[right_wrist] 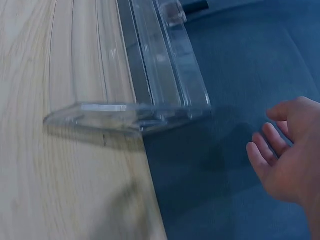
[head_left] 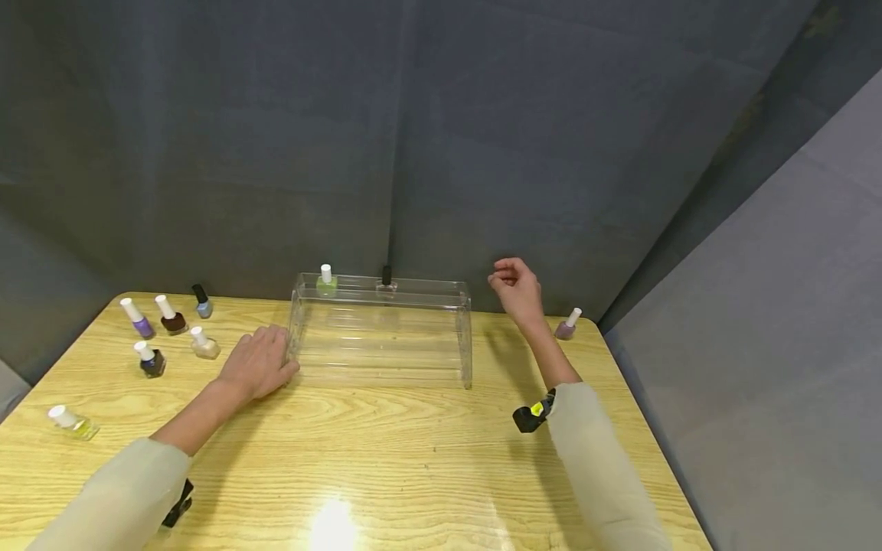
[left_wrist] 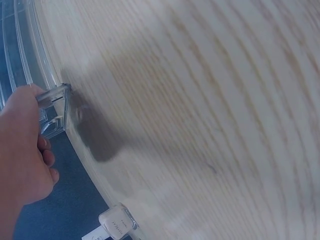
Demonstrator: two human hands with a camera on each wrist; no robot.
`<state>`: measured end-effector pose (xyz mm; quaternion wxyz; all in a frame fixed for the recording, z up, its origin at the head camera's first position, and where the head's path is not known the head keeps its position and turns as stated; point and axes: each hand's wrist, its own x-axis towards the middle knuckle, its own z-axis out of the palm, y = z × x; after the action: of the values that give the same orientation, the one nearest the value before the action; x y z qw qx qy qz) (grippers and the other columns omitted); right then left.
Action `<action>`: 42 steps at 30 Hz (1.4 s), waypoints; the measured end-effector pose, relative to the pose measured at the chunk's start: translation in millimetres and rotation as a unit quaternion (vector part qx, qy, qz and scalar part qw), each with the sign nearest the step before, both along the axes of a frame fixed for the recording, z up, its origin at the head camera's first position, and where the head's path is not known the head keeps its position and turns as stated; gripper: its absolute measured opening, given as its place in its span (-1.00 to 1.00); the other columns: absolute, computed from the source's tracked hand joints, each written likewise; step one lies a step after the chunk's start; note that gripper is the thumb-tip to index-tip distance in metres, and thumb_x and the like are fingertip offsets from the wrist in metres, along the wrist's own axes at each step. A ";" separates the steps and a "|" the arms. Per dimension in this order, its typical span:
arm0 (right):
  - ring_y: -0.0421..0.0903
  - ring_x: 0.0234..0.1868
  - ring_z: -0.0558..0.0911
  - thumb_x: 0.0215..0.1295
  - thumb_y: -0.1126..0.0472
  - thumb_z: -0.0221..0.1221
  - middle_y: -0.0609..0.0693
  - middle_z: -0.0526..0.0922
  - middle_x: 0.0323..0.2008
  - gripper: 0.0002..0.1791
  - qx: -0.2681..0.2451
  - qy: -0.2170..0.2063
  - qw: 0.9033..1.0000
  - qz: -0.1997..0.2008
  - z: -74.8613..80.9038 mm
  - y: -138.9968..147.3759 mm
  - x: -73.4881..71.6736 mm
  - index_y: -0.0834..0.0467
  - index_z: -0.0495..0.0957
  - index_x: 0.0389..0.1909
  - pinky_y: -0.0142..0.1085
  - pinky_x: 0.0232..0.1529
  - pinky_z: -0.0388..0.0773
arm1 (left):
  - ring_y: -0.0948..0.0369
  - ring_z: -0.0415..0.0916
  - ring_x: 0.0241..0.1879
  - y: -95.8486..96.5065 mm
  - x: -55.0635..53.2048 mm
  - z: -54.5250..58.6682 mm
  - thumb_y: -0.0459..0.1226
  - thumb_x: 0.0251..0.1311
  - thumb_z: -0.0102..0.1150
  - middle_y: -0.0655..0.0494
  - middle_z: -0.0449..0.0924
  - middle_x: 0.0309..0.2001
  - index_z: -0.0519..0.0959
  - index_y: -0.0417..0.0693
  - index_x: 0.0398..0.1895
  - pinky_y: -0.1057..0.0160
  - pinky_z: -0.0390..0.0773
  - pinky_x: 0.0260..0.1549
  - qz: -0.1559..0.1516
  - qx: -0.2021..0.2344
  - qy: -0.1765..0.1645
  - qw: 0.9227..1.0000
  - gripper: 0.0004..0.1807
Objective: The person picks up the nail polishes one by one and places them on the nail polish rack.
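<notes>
A clear acrylic tiered rack stands near the back of the table. On its top tier are a green nail polish bottle with a white cap and a pale, see-through one with a black cap. My left hand grips the rack's left end; in the left wrist view its thumb lies on the edge and the other fingers curl on the far side. Beyond the rack's right end my right hand hovers with loosely curled fingers, holding nothing. A mauve nail polish bottle stands to its right.
On the left of the table are several nail polish bottles: purple, dark brown, light blue, cream, dark blue and yellow. A dark curtain hangs behind the table.
</notes>
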<state>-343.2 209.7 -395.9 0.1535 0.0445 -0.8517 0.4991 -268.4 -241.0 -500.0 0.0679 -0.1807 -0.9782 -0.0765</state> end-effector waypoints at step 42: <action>0.28 0.38 0.18 0.30 0.37 0.26 0.29 0.15 0.37 -0.21 -0.069 -0.088 0.985 -0.131 -82.8 140.0 17.1 0.18 0.07 0.46 0.11 0.30 0.21 | 0.01 0.23 -0.34 4.4 6.5 11.1 -0.13 0.29 0.16 0.01 0.29 -0.36 0.33 -0.18 -0.26 0.06 0.21 -0.39 0.007 0.013 -0.016 1.000 -0.68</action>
<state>-326.1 349.7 -478.8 0.1445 -0.1220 -0.8237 0.5345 -261.8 -236.5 -488.9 0.0555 -0.1720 -0.9793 -0.0911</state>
